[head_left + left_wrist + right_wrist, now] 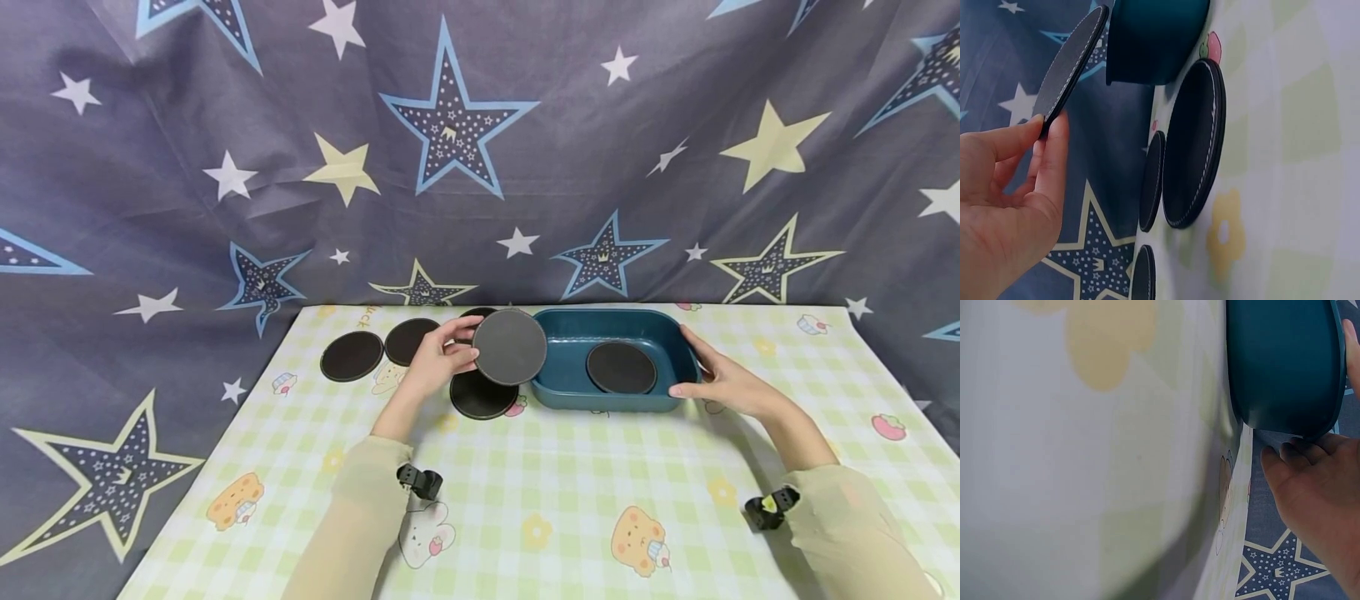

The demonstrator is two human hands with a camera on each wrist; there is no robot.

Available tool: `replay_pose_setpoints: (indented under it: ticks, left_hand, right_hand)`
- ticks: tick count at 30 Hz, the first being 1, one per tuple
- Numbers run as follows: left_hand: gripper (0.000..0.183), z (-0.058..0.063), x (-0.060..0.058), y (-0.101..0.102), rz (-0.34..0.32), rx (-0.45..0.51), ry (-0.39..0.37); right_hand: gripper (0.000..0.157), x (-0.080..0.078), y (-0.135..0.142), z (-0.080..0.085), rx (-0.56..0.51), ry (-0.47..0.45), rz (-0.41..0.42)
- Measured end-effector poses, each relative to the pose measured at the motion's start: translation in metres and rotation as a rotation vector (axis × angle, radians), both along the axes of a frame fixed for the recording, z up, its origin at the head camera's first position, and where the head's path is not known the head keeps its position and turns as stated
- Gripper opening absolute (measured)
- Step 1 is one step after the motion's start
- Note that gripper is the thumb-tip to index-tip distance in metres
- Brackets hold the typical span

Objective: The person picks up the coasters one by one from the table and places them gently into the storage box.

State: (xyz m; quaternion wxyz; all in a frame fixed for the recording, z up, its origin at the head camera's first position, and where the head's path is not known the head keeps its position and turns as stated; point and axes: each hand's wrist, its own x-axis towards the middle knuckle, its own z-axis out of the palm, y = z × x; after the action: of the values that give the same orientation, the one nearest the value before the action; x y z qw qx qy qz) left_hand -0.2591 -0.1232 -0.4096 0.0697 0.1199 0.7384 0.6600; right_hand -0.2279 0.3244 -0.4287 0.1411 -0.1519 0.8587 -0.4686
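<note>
My left hand (437,360) pinches a round black coaster (510,347) with pale edge stitching between thumb and fingers. The coaster is held up and tilted just left of a teal rectangular bin (600,402), apart from the table. Inside the bin, one black coaster (621,367) lies on the floor. At the bin's right end, my right hand (722,382) grips the wall, thumb at the rim and fingers against the outside. Below the held piece, another coaster (1194,144) rests on the cloth, with a further one (1152,181) behind it.
Two more coasters, one at the far left (352,356) and one beside it (408,340), lie on the checked tablecloth (555,492). A dark star-patterned curtain (465,233) hangs right behind the table's back edge.
</note>
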Motion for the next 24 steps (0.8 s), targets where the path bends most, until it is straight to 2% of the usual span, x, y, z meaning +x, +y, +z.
replay_pose_setpoints:
  ticks: [11,24]
  left_hand:
    - [0.054,0.004,-0.003,0.020,-0.021,-0.011,0.000]
    - [0.055,0.003,-0.008,0.047,-0.034,-0.003,-0.036]
  right_hand:
    - [0.104,0.000,0.000,0.000,-0.019,0.001,-0.001]
    - [0.103,0.000,-0.001,0.000,0.018,-0.003,-0.007]
